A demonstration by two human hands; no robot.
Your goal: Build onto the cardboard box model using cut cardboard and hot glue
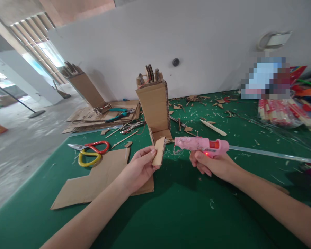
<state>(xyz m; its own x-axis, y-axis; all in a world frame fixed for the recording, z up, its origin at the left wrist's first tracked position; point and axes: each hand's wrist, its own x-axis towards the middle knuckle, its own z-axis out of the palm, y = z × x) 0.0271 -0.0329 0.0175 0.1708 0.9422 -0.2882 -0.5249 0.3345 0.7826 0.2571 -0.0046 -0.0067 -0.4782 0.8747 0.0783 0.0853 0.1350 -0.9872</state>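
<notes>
Between the thumb and fingers of my left hand (142, 167) is a small cardboard piece (159, 152), held on edge. My right hand (212, 164) grips a pink glue gun (192, 143), its red light lit and a long clear glue stick (269, 154) running out of its back. The gun's nozzle points left and is at the upper edge of the small piece; whether it touches, I cannot tell. Just behind stands an upright cardboard hand model (155, 107) with curled fingers on top. A flat cardboard sheet (106, 173) lies partly under my left hand.
Scissors (93, 150) with red and yellow handles rest at the left, partly on the sheet. Teal pliers (119, 114) lie on stacked cardboard (77, 119) beside a second cardboard model (86, 88). Scraps, sticks and a white-handled tool (213, 127) lie behind; bagged sticks (280, 112) sit at right.
</notes>
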